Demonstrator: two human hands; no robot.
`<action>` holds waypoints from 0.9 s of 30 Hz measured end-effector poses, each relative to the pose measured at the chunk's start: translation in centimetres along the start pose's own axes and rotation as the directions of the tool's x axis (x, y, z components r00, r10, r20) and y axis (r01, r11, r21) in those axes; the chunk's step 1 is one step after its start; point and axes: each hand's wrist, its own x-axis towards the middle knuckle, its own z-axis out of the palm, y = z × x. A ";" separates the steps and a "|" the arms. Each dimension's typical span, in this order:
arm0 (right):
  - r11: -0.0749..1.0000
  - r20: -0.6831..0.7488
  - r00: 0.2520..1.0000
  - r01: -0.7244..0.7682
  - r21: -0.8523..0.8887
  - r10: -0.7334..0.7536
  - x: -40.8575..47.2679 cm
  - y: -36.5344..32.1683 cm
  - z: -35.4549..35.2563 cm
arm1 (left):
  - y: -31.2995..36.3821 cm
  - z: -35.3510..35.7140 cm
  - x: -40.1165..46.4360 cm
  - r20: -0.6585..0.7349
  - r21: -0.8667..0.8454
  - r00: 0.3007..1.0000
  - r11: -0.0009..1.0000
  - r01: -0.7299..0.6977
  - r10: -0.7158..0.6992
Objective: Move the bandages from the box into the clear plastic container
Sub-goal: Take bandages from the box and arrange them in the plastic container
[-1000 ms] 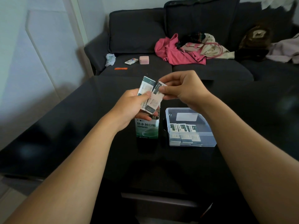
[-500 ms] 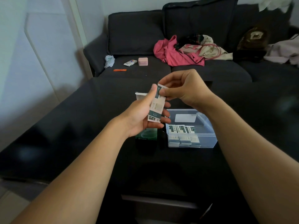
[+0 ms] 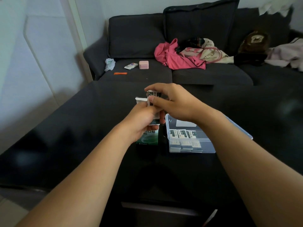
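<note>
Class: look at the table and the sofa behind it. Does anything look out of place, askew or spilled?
Nothing spilled on the table. The bandages in the clear container lie in neat rows. Only the sofa looks untidy: heaped clothes and small items scattered.

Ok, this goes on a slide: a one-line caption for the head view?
Both hands pinch bandages above the box, beside the clear plastic container.

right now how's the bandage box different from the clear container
The bandage box is opaque, green and white, and stands upright; the clear plastic container is see-through, low and wide. The left hand is at the box, while nothing grips the container. The box's contents are hidden; the container shows a row of bandages. Both rest on the dark table.
</note>
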 end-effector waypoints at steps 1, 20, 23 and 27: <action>1.000 -0.011 1.000 0.009 0.000 -0.009 0.0 -0.1 -0.1 | 0.0 0.1 0.1 -0.025 0.029 1.000 0.999 -0.014 0.015; 0.996 -0.135 0.988 -0.061 0.058 0.069 0.2 0.5 1.1 | 0.0 1.5 0.4 -0.218 0.522 0.943 0.847 -0.106 0.253; 0.989 -0.062 0.994 -0.087 0.121 0.094 0.2 0.8 1.3 | -0.3 1.1 0.7 -0.167 0.452 0.963 0.884 -0.118 0.214; 0.916 0.056 0.986 -0.169 0.364 0.160 -0.6 1.3 -0.6 | -0.8 0.7 1.1 -0.077 0.329 0.973 0.927 -0.182 0.218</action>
